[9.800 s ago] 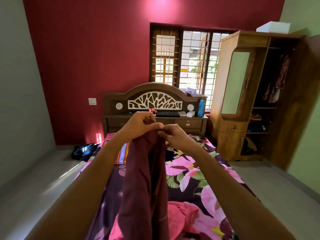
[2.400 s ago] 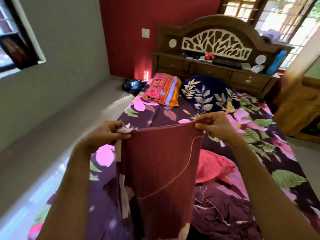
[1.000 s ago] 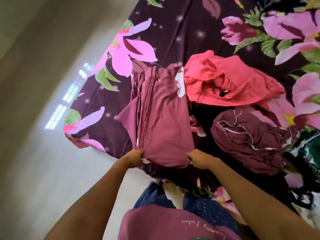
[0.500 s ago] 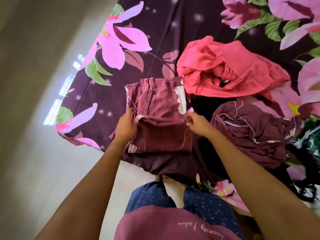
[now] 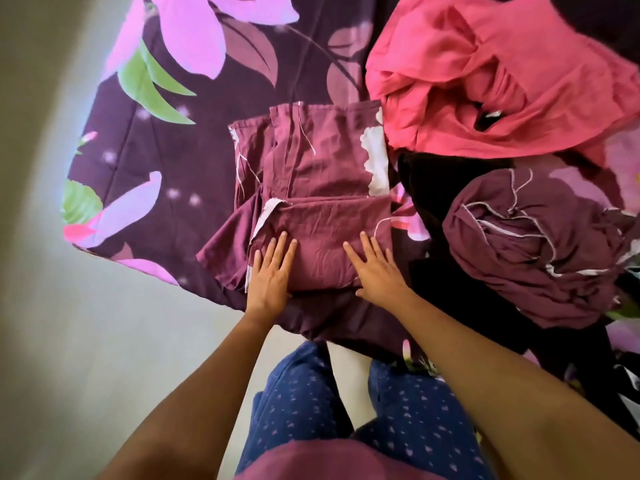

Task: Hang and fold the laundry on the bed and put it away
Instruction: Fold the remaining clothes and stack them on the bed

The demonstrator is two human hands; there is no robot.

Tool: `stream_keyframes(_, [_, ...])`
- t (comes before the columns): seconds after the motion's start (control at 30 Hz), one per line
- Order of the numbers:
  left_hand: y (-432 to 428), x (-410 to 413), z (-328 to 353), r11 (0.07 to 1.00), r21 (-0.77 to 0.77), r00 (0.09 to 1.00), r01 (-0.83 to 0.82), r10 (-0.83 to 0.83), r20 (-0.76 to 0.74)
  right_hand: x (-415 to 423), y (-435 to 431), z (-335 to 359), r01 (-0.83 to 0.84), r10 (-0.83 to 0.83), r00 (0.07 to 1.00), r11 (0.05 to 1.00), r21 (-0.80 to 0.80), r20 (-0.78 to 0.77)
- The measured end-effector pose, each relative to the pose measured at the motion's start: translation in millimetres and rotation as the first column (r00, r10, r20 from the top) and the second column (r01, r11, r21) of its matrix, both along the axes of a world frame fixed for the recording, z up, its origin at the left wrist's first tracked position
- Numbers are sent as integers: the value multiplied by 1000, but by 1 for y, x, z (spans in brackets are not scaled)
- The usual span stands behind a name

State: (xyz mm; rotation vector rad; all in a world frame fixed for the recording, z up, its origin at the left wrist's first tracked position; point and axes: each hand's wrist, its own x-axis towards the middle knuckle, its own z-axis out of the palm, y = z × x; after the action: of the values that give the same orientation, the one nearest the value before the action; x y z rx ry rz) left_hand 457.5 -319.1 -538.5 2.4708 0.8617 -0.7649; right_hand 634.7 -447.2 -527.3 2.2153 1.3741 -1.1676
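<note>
Floral bed [image 5: 180, 140], maroon cloth [image 5: 322, 168] folded at its near corner
Cloth's doubled over, creased, white patches and loose threads showing. Left hand [image 5: 272, 275] and right hand [image 5: 375, 268] press flat on it, fingers straight, gripping nothing.

Matt creased maroon cloth garment [image 5: 322, 202]

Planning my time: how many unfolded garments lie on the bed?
3: crumpled pink garment far right, bundled maroon white-stitched garment below it, black cloth between them; others may be hidden.
</note>
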Motion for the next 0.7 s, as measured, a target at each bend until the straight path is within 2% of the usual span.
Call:
stream_keyframes(0.1, [-6,-6,-17,1000,26,1000,-9,8,29,-6,-3,-18,-97,100,989,995,-36,106])
stream_keyframes(0.2, [-8,-2,-12,1000,-24,1000,6,-7,-19,-7,1,-15,-120,124,988,992,-46,94])
stream_keyframes(0.3, [-3,6,5,994,-103,987,46,-62,-149,-2,2,-2,-146,146,989,984,-99,-2])
stream_keyframes(0.4, [5,13,32,963,-242,945,121,-186,-268,8,5,26,-149,100,971,963,-224,-219])
stream_keyframes(0.47, [15,18,54,891,-427,882,152,-318,-348,13,5,42,-205,60,916,920,-333,-397])
stream_keyframes(0.53, [26,23,71,802,-590,813,100,-407,-416,16,3,54,-265,35,859,885,-384,-510])
stream_keyframes(0.6, [39,30,82,767,-638,802,69,-423,-421,22,3,60,-251,-2,845,881,-401,-534])
stream_keyframes(0.7, [67,42,85,825,-563,879,49,-303,-367,43,18,64,-109,-51,883,945,-309,-467])
